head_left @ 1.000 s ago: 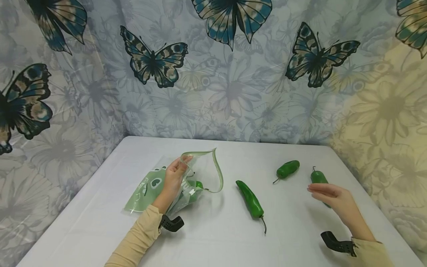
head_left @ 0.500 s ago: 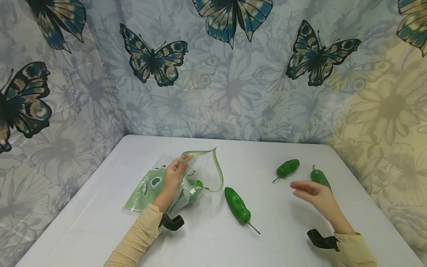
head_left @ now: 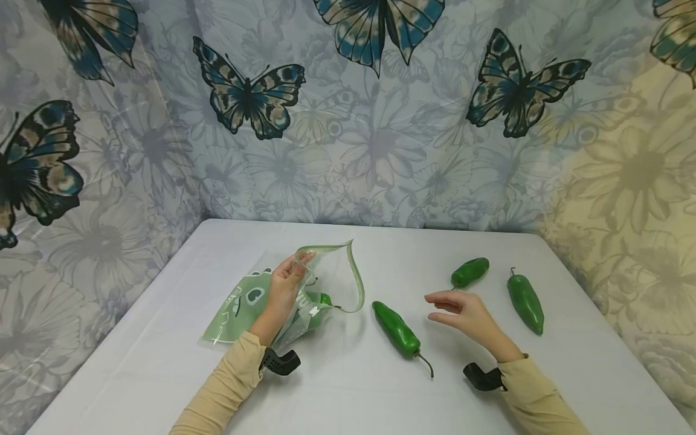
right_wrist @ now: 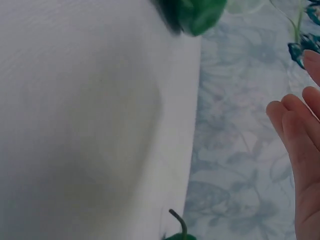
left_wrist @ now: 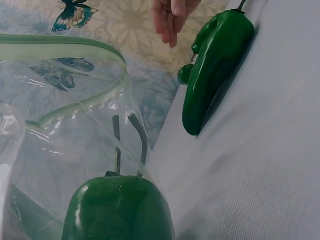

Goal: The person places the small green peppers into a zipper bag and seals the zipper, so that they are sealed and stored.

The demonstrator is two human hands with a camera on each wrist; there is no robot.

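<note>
My left hand (head_left: 284, 287) pinches the rim of a clear plastic zip bag (head_left: 234, 320) with a green edge and a green printed face, its mouth standing open. Inside, a green pepper (left_wrist: 120, 210) and two stems show in the left wrist view. Right of the bag, a long green chili pepper (head_left: 397, 329) lies on the table, touched by neither hand. My right hand (head_left: 462, 311) hovers to the right of this pepper, holding nothing, its fingers loosely extended and thumb apart. The right wrist view shows its fingers (right_wrist: 295, 120) against the backdrop.
Two more green peppers lie at the right: a shorter one (head_left: 470, 273) beyond my right hand, and a longer one (head_left: 526, 302) near the table's right edge. The white table (head_left: 348, 393) is enclosed by butterfly-patterned cloth (head_left: 380, 145) at the back and sides.
My right hand has moved left, away from the far-right pepper and toward the middle one. The middle pepper rolled left, then slightly back right. My left hand and the bag have stayed put.
</note>
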